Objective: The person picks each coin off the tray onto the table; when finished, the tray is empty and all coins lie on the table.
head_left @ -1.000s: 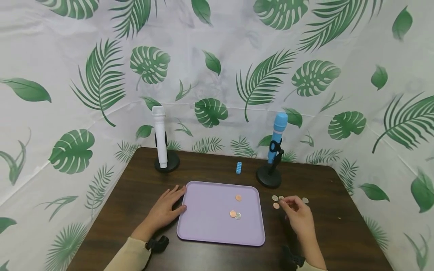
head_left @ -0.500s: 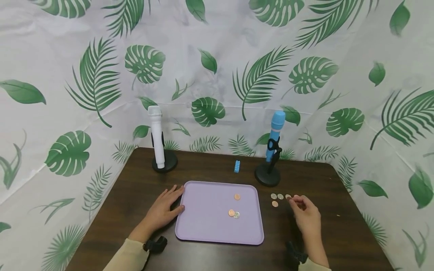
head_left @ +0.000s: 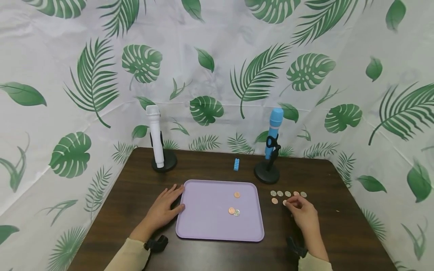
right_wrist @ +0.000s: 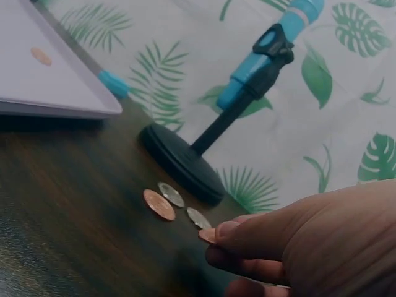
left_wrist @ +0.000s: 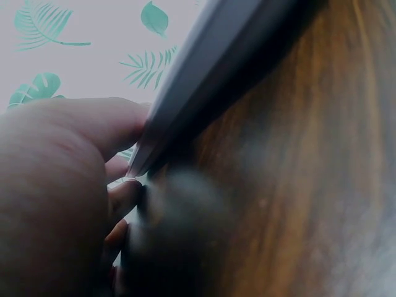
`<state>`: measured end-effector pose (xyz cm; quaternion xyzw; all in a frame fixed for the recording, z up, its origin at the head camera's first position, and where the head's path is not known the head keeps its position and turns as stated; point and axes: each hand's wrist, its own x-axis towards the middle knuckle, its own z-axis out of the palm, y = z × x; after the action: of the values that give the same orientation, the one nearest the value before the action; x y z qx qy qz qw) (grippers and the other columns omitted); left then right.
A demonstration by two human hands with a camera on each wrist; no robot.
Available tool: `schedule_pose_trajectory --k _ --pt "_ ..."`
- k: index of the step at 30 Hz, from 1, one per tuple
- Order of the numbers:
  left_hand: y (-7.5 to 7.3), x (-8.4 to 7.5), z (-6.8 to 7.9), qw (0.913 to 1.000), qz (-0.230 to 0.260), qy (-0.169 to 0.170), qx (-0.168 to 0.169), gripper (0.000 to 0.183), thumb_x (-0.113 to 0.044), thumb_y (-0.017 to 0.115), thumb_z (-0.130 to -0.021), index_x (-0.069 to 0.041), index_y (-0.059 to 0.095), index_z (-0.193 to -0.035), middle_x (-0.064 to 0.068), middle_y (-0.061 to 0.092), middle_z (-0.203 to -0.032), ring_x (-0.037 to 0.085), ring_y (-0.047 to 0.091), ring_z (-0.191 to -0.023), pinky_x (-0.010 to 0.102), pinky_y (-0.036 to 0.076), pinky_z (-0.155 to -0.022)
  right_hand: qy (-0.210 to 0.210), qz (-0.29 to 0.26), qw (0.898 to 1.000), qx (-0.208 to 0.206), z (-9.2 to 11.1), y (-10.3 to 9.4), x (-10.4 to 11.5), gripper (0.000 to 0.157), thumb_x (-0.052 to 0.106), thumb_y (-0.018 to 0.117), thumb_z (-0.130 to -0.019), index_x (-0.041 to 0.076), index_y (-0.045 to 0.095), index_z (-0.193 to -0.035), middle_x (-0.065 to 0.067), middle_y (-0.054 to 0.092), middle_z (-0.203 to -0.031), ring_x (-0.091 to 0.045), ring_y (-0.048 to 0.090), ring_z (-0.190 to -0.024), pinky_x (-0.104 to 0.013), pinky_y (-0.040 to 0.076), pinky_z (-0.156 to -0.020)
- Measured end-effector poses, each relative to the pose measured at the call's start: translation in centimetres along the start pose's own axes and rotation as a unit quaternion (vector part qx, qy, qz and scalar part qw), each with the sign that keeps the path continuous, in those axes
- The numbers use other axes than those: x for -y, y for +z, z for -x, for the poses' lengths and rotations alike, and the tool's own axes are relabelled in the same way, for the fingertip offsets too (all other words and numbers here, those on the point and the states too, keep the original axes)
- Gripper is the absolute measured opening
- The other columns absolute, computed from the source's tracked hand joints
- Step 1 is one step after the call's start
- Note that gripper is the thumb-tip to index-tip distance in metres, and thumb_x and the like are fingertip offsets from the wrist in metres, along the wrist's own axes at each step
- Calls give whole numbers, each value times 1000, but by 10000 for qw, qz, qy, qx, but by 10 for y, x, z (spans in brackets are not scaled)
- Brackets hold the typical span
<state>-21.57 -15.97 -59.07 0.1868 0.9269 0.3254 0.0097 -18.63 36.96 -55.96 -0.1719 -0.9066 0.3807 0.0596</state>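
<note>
My right hand [head_left: 306, 215] pinches a copper coin [right_wrist: 207, 235] between thumb and fingers, low over the table and right of the lilac tray [head_left: 203, 233]. Just beyond it runs a row of coins: silver ones such as this silver coin [head_left: 273, 193], plus a copper coin [head_left: 296, 194]. Left of the pinched coin lies another copper coin [head_left: 274, 201]. Two copper coins, one of them this coin [head_left: 237, 194], and a silver coin [head_left: 237, 212] rest in the tray. At the tray's left edge my left hand [head_left: 164, 208] lies with fingers spread, thumb and fingertips touching the rim.
Behind the tray stand a white microphone [head_left: 155, 137] on a black round base, at left, and a blue microphone [head_left: 276, 118] in a black stand [head_left: 267, 172], at right. A small blue studded block [head_left: 236, 164] lies between them. Leaf-patterned cloth [head_left: 210, 45] hangs behind the table.
My right hand has moved right across the coins, then a little nearer, uncovering the row; the copper coin now shows at its fingertips. The left hand stays at the tray; the view shifts slightly.
</note>
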Motion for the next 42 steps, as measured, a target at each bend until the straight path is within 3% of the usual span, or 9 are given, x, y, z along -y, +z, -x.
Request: schedule_pose_trajectory --k 11,24,36,42 --pt "0 -2 1 10000 27 -62 33 73 -41 70 -104 -17 45 -168 5 44 -174 35 28 -169 63 14 -138 -515 521 9972 -150 0 6 -1 20 30 82 -99 12 84 -106 -7 83 -97 -24 72 -89 -37 49 -76" --pt "1 3 1 10000 91 -23 7 73 -41 71 -104 -17 44 -168 4 44 -174 33 27 -169 62 12 -138 -513 756 9957 121 1 10 4 21 27 77 -103 11 83 -115 -8 77 -98 -27 66 -90 -41 47 -81" --pt "3 0 0 10000 80 -29 28 73 -41 71 -104 -17 44 -168 4 44 -174 34 27 -169 62 12 -138 -528 623 9966 119 -2 9 -3 25 30 76 -103 10 81 -116 -8 75 -98 -27 63 -89 -38 44 -78" --pt "2 -1 1 10000 64 11 -9 73 -41 71 -104 -16 45 -168 5 45 -174 36 28 -168 64 14 -138 -589 318 9977 -109 6 11 8 22 28 75 -104 7 80 -113 -12 77 -103 -27 65 -90 -37 47 -78"
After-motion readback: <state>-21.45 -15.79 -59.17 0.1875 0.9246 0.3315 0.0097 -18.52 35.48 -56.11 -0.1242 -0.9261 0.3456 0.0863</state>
